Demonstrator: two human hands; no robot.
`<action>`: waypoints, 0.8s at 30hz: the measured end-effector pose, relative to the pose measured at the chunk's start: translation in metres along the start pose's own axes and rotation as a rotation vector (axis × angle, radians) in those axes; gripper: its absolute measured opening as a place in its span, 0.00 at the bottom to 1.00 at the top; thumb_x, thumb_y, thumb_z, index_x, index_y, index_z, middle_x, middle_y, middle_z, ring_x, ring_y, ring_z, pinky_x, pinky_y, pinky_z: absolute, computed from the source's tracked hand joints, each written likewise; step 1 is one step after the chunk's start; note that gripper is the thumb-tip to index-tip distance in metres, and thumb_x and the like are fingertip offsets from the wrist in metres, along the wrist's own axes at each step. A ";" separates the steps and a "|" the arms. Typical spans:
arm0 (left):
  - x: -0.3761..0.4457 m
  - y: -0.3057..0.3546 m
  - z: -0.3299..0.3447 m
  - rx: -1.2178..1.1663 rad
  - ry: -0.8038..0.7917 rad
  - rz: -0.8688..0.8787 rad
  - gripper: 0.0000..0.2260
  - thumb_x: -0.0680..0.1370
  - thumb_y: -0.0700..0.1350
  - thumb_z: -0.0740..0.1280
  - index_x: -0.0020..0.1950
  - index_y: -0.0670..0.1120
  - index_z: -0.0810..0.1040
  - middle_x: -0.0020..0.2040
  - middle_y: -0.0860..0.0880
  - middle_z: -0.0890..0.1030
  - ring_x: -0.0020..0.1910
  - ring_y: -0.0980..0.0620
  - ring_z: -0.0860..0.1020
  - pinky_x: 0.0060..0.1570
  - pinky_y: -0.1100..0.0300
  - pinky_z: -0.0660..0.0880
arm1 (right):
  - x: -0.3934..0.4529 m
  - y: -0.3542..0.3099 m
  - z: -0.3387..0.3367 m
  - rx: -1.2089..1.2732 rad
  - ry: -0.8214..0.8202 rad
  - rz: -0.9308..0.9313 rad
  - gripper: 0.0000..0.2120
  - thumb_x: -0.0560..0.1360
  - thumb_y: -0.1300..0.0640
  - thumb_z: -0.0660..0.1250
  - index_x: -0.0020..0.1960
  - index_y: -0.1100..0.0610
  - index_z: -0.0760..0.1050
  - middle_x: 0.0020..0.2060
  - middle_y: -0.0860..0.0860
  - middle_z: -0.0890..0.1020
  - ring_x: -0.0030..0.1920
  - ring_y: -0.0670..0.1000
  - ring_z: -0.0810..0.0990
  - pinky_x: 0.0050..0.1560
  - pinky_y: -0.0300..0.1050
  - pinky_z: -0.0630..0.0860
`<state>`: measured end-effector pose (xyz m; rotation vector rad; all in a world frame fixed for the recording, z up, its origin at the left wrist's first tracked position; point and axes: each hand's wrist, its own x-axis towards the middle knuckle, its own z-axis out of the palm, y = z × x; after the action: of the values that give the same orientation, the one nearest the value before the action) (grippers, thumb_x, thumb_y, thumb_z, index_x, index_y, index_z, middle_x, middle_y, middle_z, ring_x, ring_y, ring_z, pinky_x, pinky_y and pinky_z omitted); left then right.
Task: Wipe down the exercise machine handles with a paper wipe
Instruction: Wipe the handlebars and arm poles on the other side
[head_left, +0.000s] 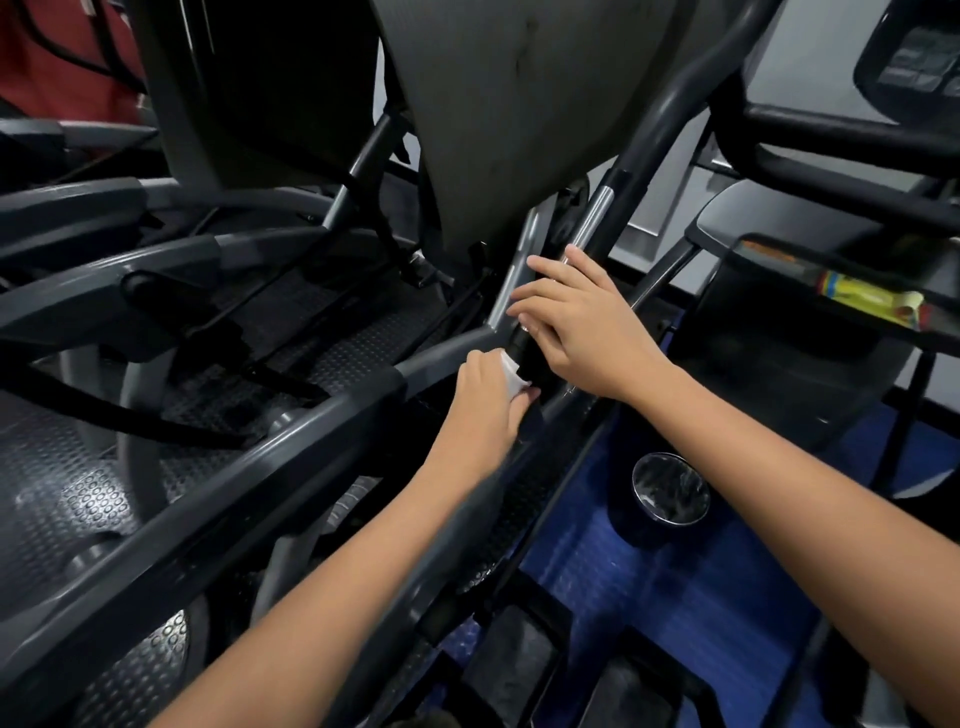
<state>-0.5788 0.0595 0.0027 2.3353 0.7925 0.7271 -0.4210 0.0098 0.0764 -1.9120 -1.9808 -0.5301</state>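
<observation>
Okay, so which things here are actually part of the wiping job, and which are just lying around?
Part of the job:
- paper wipe, held in the left hand
- black handle being wiped
- right hand, resting on that handle

Just lying about:
- steel cup on the blue floor
- yellow packet in the neighbouring machine's tray

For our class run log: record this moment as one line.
left hand: presses paper wipe on handle | right hand: rests on handle | step: wiping
</observation>
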 end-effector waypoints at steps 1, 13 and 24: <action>-0.003 -0.004 -0.002 0.001 -0.015 0.022 0.10 0.80 0.45 0.66 0.55 0.39 0.73 0.52 0.44 0.74 0.51 0.48 0.69 0.52 0.55 0.69 | 0.000 0.000 0.000 0.005 -0.007 0.004 0.16 0.82 0.52 0.57 0.57 0.51 0.83 0.58 0.43 0.82 0.73 0.48 0.67 0.78 0.47 0.47; -0.032 -0.035 -0.025 0.132 -0.449 -0.140 0.16 0.83 0.49 0.63 0.55 0.34 0.72 0.54 0.39 0.73 0.53 0.39 0.76 0.49 0.52 0.72 | -0.001 -0.005 0.002 0.014 -0.040 0.044 0.17 0.82 0.51 0.55 0.58 0.51 0.82 0.59 0.43 0.81 0.75 0.48 0.65 0.79 0.48 0.46; 0.004 -0.034 -0.021 -0.015 -0.389 0.109 0.16 0.83 0.50 0.61 0.37 0.46 0.66 0.39 0.48 0.71 0.36 0.53 0.68 0.43 0.60 0.66 | -0.002 -0.019 -0.001 -0.050 -0.062 0.092 0.16 0.82 0.51 0.56 0.59 0.51 0.82 0.62 0.45 0.80 0.76 0.51 0.63 0.79 0.49 0.46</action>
<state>-0.6022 0.0919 -0.0036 2.4128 0.4878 0.3010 -0.4395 0.0076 0.0755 -2.0623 -1.9226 -0.5062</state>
